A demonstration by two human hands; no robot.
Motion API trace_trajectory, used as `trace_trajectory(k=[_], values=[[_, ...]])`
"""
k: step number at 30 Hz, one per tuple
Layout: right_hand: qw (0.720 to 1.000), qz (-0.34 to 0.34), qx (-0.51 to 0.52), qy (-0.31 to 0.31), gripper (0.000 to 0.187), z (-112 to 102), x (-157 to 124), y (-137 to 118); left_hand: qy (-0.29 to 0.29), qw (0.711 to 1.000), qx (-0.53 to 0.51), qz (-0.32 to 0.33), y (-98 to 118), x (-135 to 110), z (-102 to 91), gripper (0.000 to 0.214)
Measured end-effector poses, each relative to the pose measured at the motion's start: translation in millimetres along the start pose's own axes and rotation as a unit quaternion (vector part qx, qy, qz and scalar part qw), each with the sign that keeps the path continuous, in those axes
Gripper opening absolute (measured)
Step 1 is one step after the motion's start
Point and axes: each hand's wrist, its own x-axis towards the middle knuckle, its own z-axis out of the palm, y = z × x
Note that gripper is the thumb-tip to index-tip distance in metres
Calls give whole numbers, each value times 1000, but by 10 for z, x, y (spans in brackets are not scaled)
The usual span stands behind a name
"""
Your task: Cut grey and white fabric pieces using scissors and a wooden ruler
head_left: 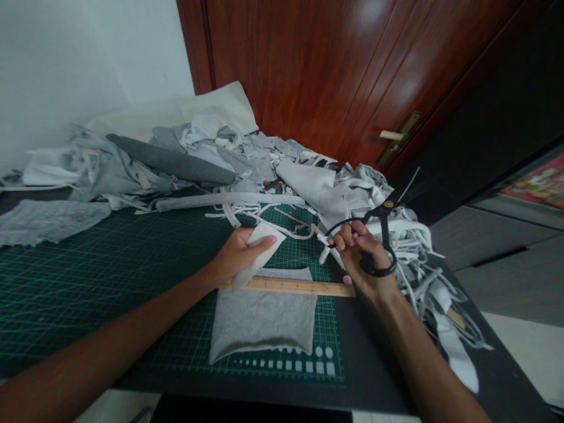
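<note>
fingers of right hand (363,255) grip black scissors (384,226); left hand (235,257) pinches white cloth (261,249)

fabric heap (229,158) along the cutting mat's (88,294) far edge

A wooden ruler (299,286) is laid across folded cloth (262,320) on a cutting mat (66,294). Fabric scraps (229,161) are heaped beyond the mat, before a door (317,70).

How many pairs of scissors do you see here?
1: the black-handled scissors, held in the person's right hand; others may be hidden in the heaped grey and white fabric scraps.
</note>
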Motion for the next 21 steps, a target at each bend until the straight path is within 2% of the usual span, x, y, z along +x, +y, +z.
trace_trajectory(k=[4, 6, 9, 11, 13, 17, 21], values=[[999, -2, 42, 0, 33, -3, 0, -31, 2, 1000, 16, 4, 39, -20, -6, 39], [998, 9, 67, -3, 30, 1, -14, -30, -21, 1000, 21, -1, 66, -33, 5, 40], [993, 34, 109, -22, 30, 55, -50, 5, -119, 993, 11, -8, 132, -82, 75, 40], [989, 55, 131, -45, 31, 123, -80, 47, -184, 983, 7, 11, 179, -138, 153, 40], [984, 65, 150, -72, 30, 199, -110, 85, -218, 975, 14, 39, 205, -196, 228, 41], [978, 56, 162, -114, 28, 304, -158, 118, -232, 970, 19, 70, 200, -253, 290, 42], [982, 38, 120, -138, 28, 322, -153, 139, -225, 970, 9, 87, 208, -243, 258, 40]])
